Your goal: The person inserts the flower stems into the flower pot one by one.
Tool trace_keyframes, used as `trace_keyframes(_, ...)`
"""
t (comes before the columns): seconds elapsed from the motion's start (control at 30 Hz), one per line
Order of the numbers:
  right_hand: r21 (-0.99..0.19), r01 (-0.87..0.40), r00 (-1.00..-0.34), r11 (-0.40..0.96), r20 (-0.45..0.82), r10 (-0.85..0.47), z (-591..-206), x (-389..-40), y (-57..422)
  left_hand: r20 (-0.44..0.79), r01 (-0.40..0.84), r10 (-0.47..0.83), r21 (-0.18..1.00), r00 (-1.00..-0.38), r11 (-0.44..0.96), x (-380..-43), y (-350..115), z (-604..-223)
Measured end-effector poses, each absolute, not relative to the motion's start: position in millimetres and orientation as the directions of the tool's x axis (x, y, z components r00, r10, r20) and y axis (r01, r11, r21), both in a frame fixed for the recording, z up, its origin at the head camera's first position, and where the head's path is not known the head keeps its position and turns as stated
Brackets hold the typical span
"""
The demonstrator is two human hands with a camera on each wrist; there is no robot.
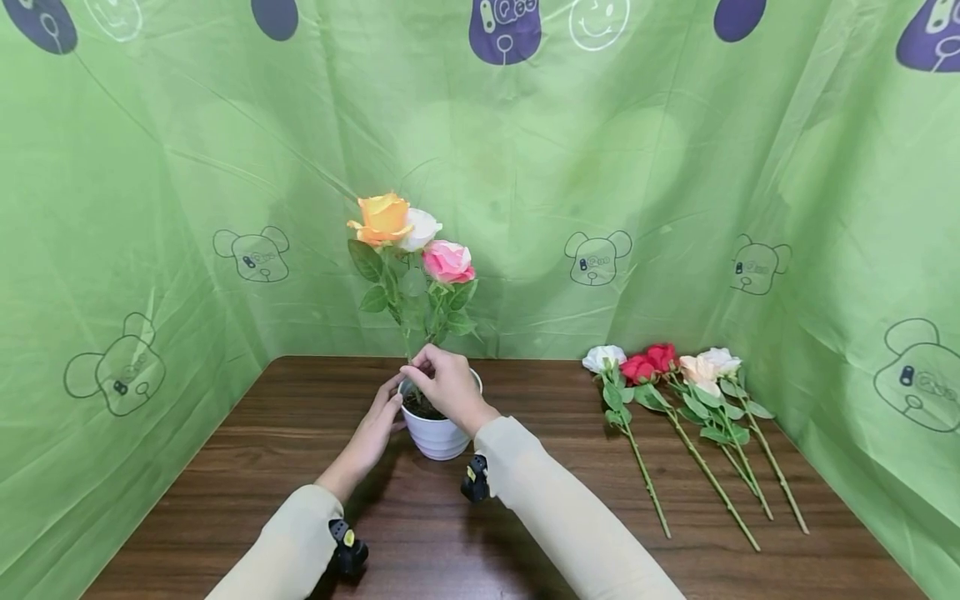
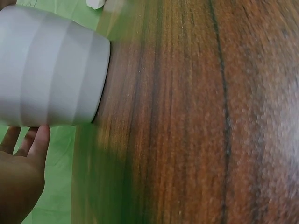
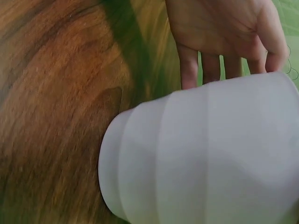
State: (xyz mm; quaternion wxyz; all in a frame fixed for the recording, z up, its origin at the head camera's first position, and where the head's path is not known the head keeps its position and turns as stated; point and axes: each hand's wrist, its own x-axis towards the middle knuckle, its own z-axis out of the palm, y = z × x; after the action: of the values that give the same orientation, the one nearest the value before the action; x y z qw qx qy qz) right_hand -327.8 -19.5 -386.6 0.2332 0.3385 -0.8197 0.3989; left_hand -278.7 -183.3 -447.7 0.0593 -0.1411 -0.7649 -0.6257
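A white ribbed flowerpot (image 1: pixel 438 439) with dark soil stands upright on the table, an orange rose (image 1: pixel 382 219), a white rose (image 1: pixel 422 230) and a pink rose (image 1: pixel 449 262) rising above it. My right hand (image 1: pixel 452 390) is over the rim, pinching a green stem that appears to be the orange rose's; its lower end is hidden. Against the pot's left side, my left hand (image 1: pixel 372 433) rests with fairly straight fingers. The right wrist view shows those left-hand fingers (image 3: pixel 189 70) touching the pot's wall. Only the pot's lower side shows in the left wrist view.
To the right on the brown wooden table (image 1: pixel 540 400) lie several loose roses: a white rose (image 1: pixel 603 358), red roses (image 1: pixel 651 363) and a peach rose (image 1: pixel 701 372), stems toward the front. Green printed cloth (image 1: pixel 517 167) hangs behind and along both sides.
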Motion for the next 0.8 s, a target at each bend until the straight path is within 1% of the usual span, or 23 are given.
trace_keyframes(0.17, -0.517, -0.723, -0.685, 0.459, 0.626, -0.373, -386, -328, -15, 0.266, 0.288, 0.146, 0.945, -0.953, 0.155, -279, -184, -448)
trace_keyframes(0.3, -0.519, -0.733, -0.677, 0.439, 0.618, -0.400, -388, -329, -11, 0.273, 0.294, 0.147, 0.945, -0.951, 0.144, -279, -185, -450)
trace_keyframes(0.5, -0.464, -0.757, -0.647, 0.459, 0.628, -0.433, -390, -330, -8, 0.282, 0.300, 0.144, 0.945, -0.949, 0.133, -281, -185, -452)
trace_keyframes(0.8, -0.404, -0.756, -0.642, 0.514, 0.608, -0.466, -390, -328, -10, 0.294, 0.314, 0.153, 0.942, -0.943, 0.123, -280, -184, -452)
